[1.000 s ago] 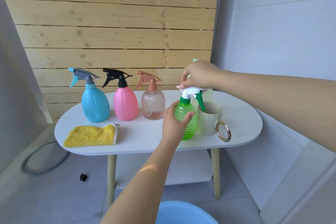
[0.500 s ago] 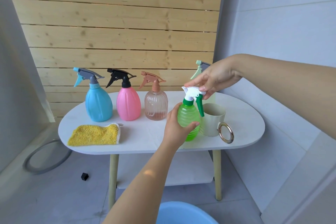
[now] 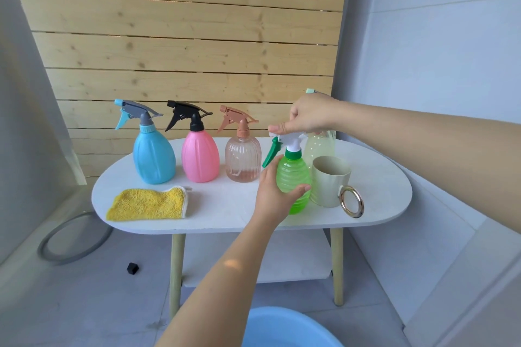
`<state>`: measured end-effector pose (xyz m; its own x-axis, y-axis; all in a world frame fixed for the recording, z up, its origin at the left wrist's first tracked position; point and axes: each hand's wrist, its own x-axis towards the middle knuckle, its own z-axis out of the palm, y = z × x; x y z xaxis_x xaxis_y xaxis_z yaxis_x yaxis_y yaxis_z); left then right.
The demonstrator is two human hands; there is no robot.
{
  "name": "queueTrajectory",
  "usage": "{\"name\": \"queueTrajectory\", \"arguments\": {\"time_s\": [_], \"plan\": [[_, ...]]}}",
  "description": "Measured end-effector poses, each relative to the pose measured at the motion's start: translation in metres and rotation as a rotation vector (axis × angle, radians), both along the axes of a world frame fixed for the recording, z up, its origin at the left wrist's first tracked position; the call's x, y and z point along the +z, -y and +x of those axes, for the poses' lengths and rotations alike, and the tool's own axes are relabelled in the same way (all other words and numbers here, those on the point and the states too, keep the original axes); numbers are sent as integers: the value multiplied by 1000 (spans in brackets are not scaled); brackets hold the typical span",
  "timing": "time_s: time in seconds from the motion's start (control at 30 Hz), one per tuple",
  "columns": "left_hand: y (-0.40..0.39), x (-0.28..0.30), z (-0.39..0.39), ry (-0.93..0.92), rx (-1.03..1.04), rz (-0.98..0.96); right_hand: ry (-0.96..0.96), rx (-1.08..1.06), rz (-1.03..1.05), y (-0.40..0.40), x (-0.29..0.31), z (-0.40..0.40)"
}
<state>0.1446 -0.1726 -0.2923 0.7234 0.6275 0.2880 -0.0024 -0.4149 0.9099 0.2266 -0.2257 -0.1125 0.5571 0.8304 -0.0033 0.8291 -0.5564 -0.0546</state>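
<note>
A green ribbed spray bottle (image 3: 293, 175) stands on the white oval table (image 3: 225, 208), right of centre. My left hand (image 3: 275, 191) grips its body from the near side. My right hand (image 3: 307, 117) reaches in from the right and pinches the bottle's white spray head (image 3: 290, 139). The green trigger points to the left. A cream mug (image 3: 328, 182) with a metal ring handle (image 3: 351, 202) stands just right of the bottle.
A blue bottle (image 3: 153, 156), a pink bottle (image 3: 200, 156) and a clear pinkish bottle (image 3: 242, 159) stand in a row at the back. A pale yellow bottle (image 3: 320, 145) is behind the mug. A yellow cloth (image 3: 146, 204) lies front left. A blue basin (image 3: 284, 329) sits on the floor.
The spray head has turned: its trigger pointed right half a second ago and now points left. My right hand has closed back over the head. My left hand has kept its hold.
</note>
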Motion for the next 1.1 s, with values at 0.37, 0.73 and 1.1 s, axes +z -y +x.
{"name": "queueTrajectory", "arguments": {"time_s": [0.37, 0.73, 1.1], "plan": [[-1, -2, 1, 14, 1, -12, -402, 8, 385, 2, -20, 20], [-1, -1, -1, 13, -13, -6, -182, 279, -112, 8, 3, 37], [-2, -2, 0, 8, -12, -7, 97, 63, -11, 4, -6, 15]]}}
